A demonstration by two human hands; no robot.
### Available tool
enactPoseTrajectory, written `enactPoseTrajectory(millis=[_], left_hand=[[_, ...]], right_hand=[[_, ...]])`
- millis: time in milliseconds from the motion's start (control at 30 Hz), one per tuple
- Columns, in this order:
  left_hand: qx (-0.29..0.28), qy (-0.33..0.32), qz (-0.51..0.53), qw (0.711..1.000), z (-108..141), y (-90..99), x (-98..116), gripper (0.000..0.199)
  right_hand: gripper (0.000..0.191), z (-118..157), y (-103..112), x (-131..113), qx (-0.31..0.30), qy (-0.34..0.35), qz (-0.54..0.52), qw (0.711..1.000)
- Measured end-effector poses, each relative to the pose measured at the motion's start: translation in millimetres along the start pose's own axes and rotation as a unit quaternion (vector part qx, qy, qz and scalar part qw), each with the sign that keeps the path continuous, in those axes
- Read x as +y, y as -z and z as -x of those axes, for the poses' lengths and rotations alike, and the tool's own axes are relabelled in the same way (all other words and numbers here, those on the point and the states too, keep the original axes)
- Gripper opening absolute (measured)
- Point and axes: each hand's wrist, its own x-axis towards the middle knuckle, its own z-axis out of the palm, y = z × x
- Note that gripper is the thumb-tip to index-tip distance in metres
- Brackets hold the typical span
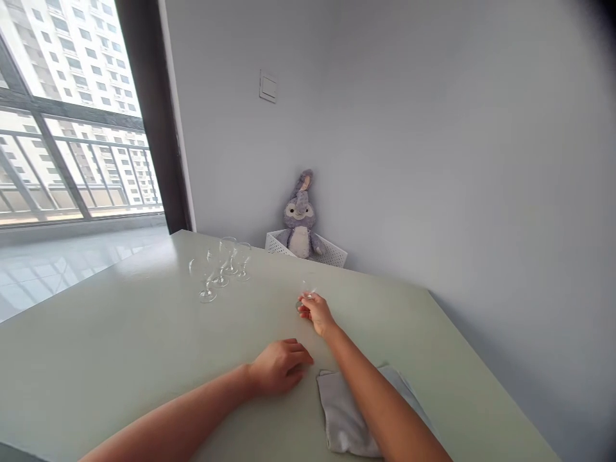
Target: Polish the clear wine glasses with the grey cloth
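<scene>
My right hand (pixel 316 312) is closed round the lower part of a clear stemmed glass (pixel 308 283), which stands upright near the far edge of the pale green table (pixel 144 340). Nearer to me, my left hand (pixel 282 366) rests on the tabletop with its fingers curled; whether anything is under them is hidden. Several more clear glasses (pixel 221 280) stand in a group at the back left. A folded grey cloth (pixel 341 414) lies under my right forearm.
Behind the table's far edge, a purple plush rabbit (pixel 299 240) sits in a white perforated basket (pixel 335 255). Grey walls with a light switch (pixel 268 86) rise beyond. A large window (pixel 72 128) is at the left.
</scene>
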Motion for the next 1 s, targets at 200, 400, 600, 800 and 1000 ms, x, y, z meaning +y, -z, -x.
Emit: enactPoseTrajectory(millis=[200, 400, 600, 800, 1000], left_hand=[[-0.036, -0.096, -0.017, 0.995, 3.1, -10.2, -3.1, 0.033], [-0.018, -0.106, -0.010, 0.994, 2.9, -15.4, -2.1, 0.043], [-0.002, -0.114, -0.020, 0.993, 0.6, -18.0, -0.5, 0.041], [-0.017, -0.103, -0.013, 0.994, 0.2, -18.2, 0.7, 0.037], [-0.034, -0.078, 0.021, 0.996, 0.2, -20.3, -4.7, 0.035]], right_hand=[[0.025, -15.6, -80.1, -1.4, -0.129, -0.015, 0.004, 0.992], [0.022, -26.6, -128.4, -6.4, -0.204, -0.019, 0.013, 0.979], [0.022, -33.7, -154.2, -8.8, -0.252, -0.012, 0.019, 0.968], [0.029, -30.9, -150.3, -12.9, -0.233, 0.000, 0.059, 0.971], [0.031, 11.5, -76.6, -27.7, -0.167, 0.027, 0.146, 0.975]])
